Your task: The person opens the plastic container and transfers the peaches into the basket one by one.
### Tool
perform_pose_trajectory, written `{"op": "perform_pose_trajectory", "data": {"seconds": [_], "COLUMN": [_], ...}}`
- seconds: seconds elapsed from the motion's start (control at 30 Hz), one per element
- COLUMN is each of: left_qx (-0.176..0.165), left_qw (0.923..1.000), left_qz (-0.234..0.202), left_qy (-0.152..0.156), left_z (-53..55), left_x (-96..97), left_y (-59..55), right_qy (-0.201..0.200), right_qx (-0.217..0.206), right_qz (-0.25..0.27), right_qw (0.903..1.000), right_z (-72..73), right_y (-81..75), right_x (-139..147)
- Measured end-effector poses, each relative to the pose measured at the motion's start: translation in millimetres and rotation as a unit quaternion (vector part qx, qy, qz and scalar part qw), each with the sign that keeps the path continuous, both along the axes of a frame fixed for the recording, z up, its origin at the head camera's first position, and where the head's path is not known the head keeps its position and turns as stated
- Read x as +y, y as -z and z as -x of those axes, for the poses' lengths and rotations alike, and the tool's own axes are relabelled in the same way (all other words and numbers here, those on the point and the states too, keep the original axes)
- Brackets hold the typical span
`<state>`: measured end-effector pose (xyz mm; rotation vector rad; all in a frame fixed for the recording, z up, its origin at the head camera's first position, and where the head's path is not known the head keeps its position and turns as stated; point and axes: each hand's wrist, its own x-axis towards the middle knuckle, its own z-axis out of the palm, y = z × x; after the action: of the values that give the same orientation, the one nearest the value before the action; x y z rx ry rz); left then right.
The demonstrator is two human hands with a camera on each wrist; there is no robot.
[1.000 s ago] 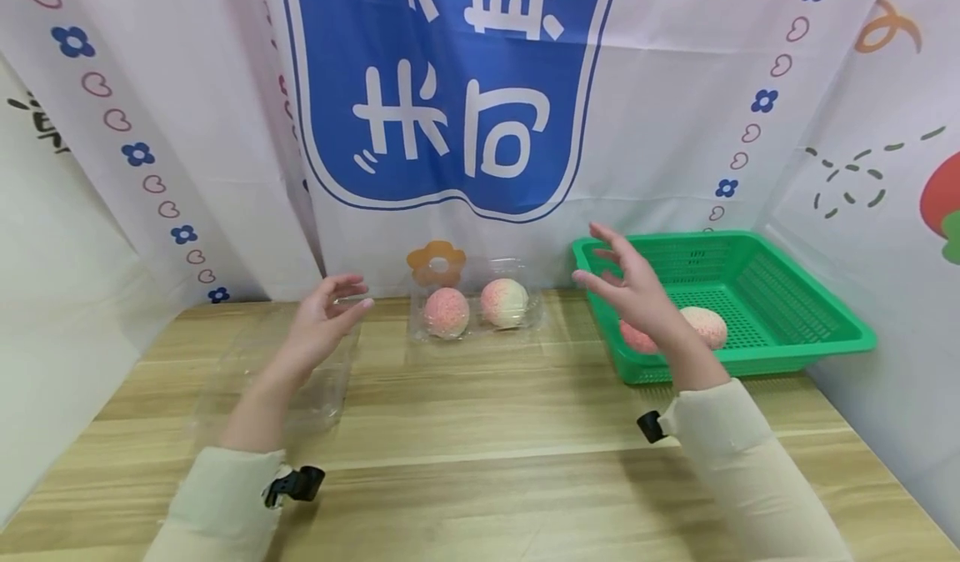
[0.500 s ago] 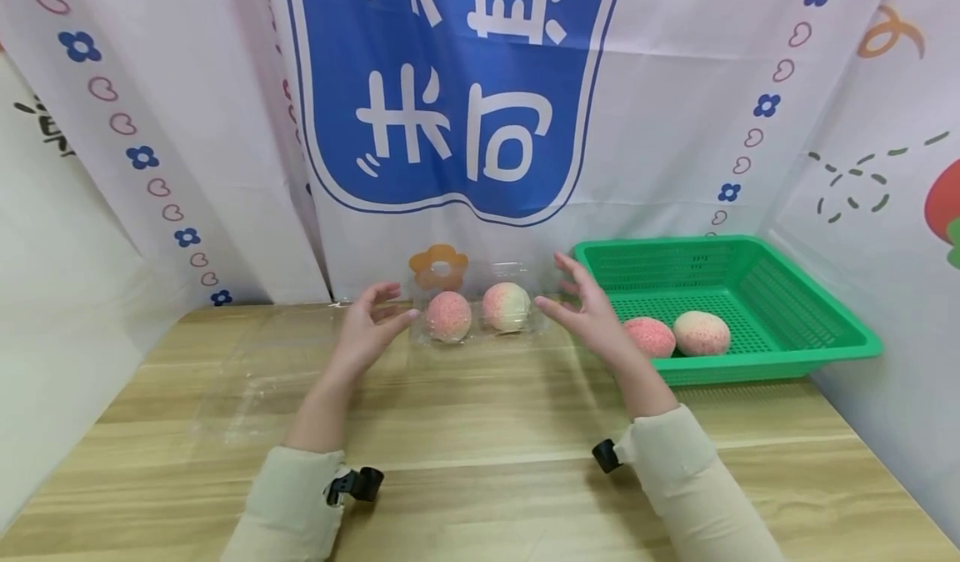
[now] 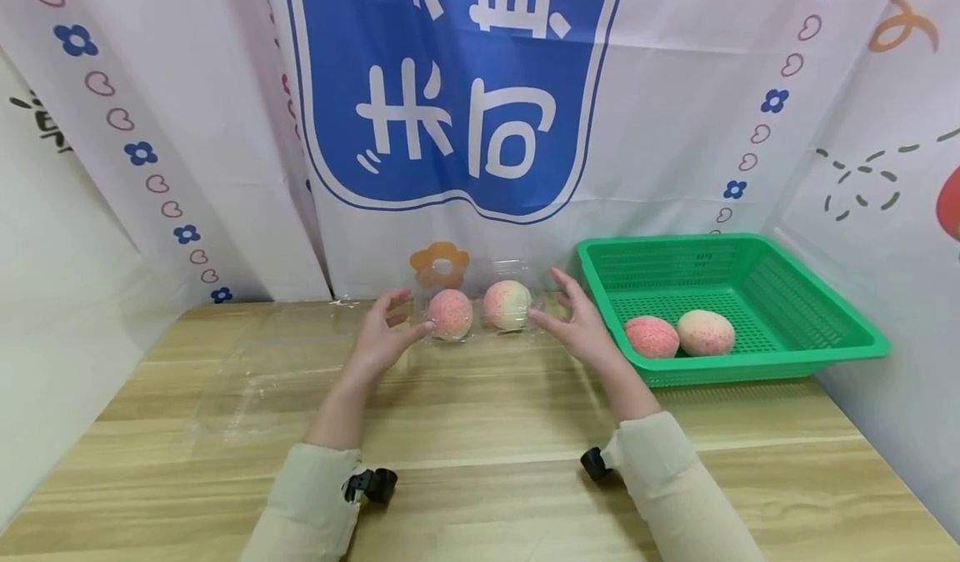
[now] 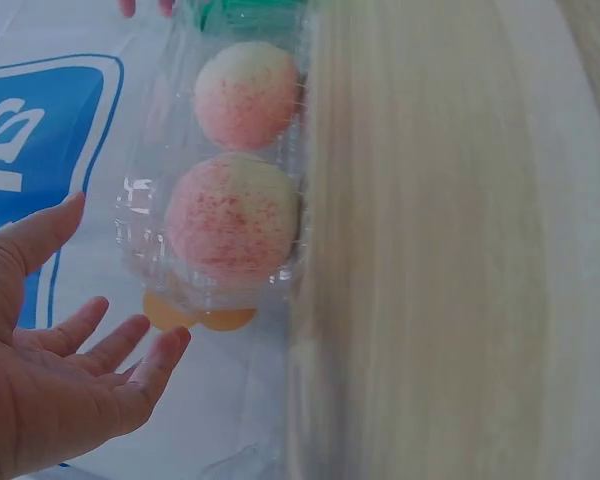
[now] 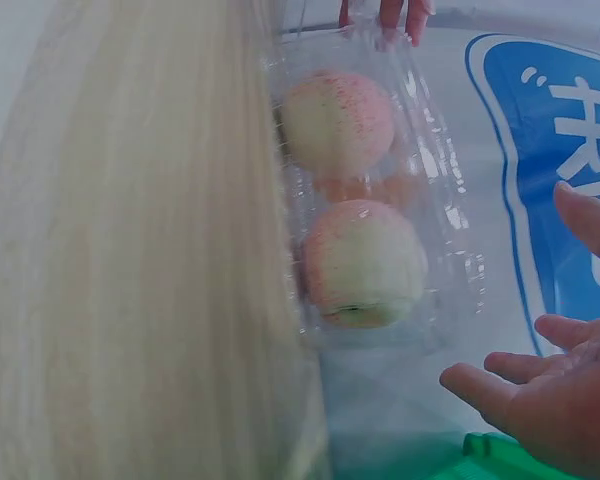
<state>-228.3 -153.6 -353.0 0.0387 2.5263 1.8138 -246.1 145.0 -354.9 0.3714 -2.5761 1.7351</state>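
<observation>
A transparent plastic box with two pink-and-cream peaches inside stands at the back of the table in the head view. The pinker peach sits on the left and the creamier peach on the right. At the box's left end is my left hand, fingers spread and thumb tip close to the plastic. My right hand faces it from the right end, its thumb overlapping the box's edge in the head view. Both wrist views show these palms turned toward the box, fingers relaxed and gripping nothing.
A green basket stands at the back right, holding a pink peach and a paler peach. Another transparent plastic container lies on the table at left. A printed cloth hangs directly behind the box.
Both hands have come inward, the left one moving right from above the left container and the right one moving left from over the basket, to the two ends of the peach box.
</observation>
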Motion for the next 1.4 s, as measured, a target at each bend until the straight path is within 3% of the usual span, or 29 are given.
{"op": "perform_pose_trajectory", "data": {"seconds": [0.23, 0.57, 0.93, 1.4], "left_qx": [-0.028, -0.048, -0.062, -0.059], "left_qw": [0.9996, 0.9979, 0.9957, 0.9945], "left_qz": [0.009, 0.042, 0.024, 0.005], "left_qy": [-0.003, 0.014, 0.065, 0.086], "left_z": [6.5, 13.9, 15.5, 18.8], "left_x": [1.3, 2.2, -0.3, -4.3], "left_y": [5.3, 14.3, 20.0, 21.8], "right_qy": [0.024, -0.002, -0.023, -0.032], "right_qx": [-0.045, -0.096, -0.131, -0.130], "right_qz": [-0.020, -0.062, -0.091, -0.075], "right_qw": [0.9985, 0.9935, 0.9869, 0.9882], "right_z": [11.0, 18.9, 23.7, 26.6], "right_y": [13.8, 22.1, 26.2, 24.2], "right_x": [1, 1, -1, -6]}}
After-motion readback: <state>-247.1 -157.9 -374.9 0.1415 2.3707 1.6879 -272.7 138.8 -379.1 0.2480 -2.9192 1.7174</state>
